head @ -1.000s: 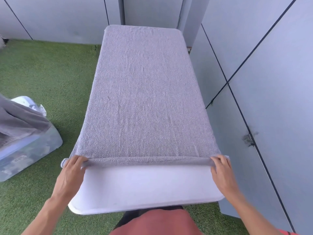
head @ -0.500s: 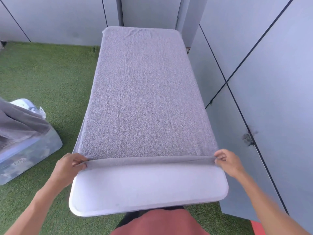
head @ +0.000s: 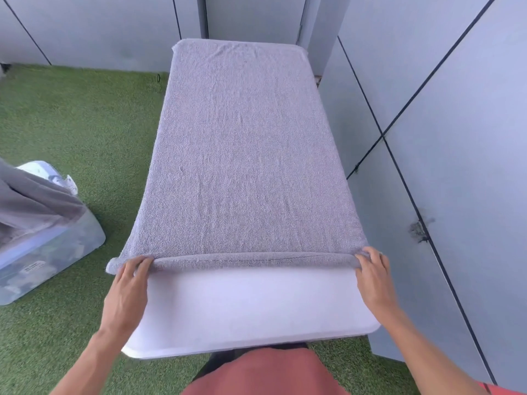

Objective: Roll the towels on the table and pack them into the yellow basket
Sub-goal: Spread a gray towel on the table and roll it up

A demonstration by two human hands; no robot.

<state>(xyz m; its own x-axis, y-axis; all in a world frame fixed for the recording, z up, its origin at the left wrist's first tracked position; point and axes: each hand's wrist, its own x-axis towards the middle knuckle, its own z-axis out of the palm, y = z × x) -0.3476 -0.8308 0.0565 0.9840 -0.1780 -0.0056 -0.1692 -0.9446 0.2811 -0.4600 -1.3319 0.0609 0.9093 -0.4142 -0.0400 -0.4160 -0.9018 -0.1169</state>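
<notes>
Near edge of the white tabletop [head: 251,309] lies bare; just beyond, the left hand [head: 125,292] and right hand [head: 375,280] each pinch an end of the grey towel's [head: 245,155] rolled near hem, 1 towel spread flat to the far end. At left, 1 clear bin [head: 51,252] holds grey cloth [head: 28,206]

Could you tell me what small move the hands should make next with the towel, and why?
Probably tuck the near edge over and push it forward into a first tight turn. The left hand and right hand each hold a near corner of the towel, only a narrow fold has formed, and the rest lies flat along the table.
</notes>
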